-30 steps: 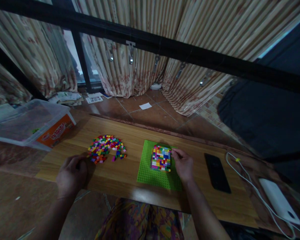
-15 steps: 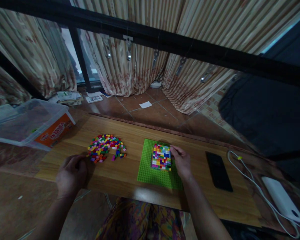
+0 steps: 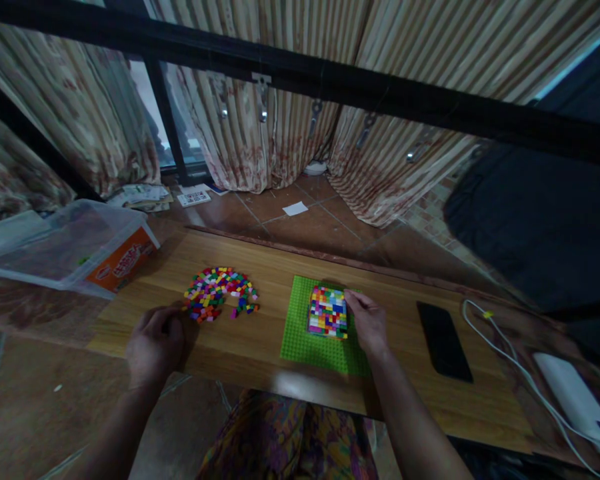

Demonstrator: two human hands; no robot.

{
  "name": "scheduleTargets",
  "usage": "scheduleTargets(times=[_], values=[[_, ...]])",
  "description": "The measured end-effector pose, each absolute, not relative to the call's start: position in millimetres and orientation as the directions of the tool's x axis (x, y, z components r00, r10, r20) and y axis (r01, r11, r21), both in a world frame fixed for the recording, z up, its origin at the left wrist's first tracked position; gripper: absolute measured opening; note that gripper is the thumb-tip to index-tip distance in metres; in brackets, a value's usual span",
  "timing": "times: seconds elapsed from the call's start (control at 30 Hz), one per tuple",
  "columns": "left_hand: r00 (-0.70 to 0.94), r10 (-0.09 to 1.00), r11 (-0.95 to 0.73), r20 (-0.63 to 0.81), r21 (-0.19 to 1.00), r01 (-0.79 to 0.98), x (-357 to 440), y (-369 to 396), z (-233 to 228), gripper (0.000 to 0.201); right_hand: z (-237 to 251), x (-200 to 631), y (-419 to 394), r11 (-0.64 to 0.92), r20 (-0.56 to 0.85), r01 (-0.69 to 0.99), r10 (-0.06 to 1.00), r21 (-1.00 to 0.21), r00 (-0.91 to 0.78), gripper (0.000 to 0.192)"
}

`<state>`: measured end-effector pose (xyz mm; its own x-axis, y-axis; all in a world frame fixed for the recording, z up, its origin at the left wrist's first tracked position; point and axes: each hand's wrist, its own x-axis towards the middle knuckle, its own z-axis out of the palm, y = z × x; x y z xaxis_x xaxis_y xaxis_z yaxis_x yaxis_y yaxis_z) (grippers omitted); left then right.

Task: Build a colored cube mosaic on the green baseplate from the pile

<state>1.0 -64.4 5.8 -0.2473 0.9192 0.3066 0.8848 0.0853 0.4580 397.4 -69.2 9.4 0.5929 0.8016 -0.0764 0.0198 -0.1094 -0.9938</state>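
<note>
A green studded baseplate point(image 3: 300, 350) lies on the wooden table, carrying a many-coloured block of small toy bricks point(image 3: 328, 312). My right hand point(image 3: 369, 325) rests at the block's right side. Its thumb and forefinger are pinched together at the upper right corner; anything between them is too small to make out. To the left is a loose pile of small coloured bricks point(image 3: 215, 287), with a gap on its near side. At the pile's lower left edge, my left hand point(image 3: 156, 343) lies with fingers curled, the forefinger reaching the outermost bricks. Its fingertips are partly hidden.
A clear plastic box point(image 3: 87, 233) with an orange label stands beyond the table's left end. Right of the baseplate lies a black phone point(image 3: 444, 341). Farther right are a white cable point(image 3: 513, 360) and a white device point(image 3: 575, 397). A dark rail point(image 3: 300, 63) crosses behind.
The whole view has shifted slightly, so the table and things on it appear a little farther right. Both hands stay in nearly the same places beside the pile and the block.
</note>
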Motion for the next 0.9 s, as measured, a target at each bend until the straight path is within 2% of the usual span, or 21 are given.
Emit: scheduleTargets(times=[0.13,0.27,0.37,0.47,0.57,0.73,0.9], values=[[-0.253,0.918,0.088,0.304,0.467,0.88,0.6,-64.2,4.4,0.028,13.7,400.2,-74.2,-0.073,-0.039,0.029,0.778,-0.997,0.627,0.044],[-0.261,0.911,0.085,0.321,0.472,0.877,0.7,-64.3,1.8,0.029,36.3,389.3,-83.8,-0.024,0.134,0.212,0.704,-0.977,0.697,0.042],[-0.266,0.908,0.079,0.324,0.491,0.868,1.2,-64.8,0.7,0.029,55.9,358.6,-93.4,0.041,0.223,0.313,0.789,-0.949,0.573,0.032],[-0.251,0.913,0.06,0.323,0.501,0.863,1.6,-65.3,-0.4,0.028,62.5,313.9,-103.4,0.129,0.244,0.354,0.921,-0.926,0.302,0.022],[-0.257,0.905,0.053,0.34,0.509,0.859,1.4,-65.7,-2.4,0.026,52.3,273.2,-107.3,0.166,0.223,0.47,0.972,-0.867,0.068,0.021],[-0.239,0.906,0.021,0.349,0.528,0.849,-0.2,-66.6,-4.4,0.024,23.8,242.3,-87.8,0.187,0.223,0.689,0.974,-0.7,-0.038,0.026],[-0.225,0.906,0.001,0.36,0.529,0.849,-0.4,-66.8,-4.4,0.025,9.1,236.5,-62.9,0.227,0.234,0.785,0.966,-0.577,-0.107,0.026]])
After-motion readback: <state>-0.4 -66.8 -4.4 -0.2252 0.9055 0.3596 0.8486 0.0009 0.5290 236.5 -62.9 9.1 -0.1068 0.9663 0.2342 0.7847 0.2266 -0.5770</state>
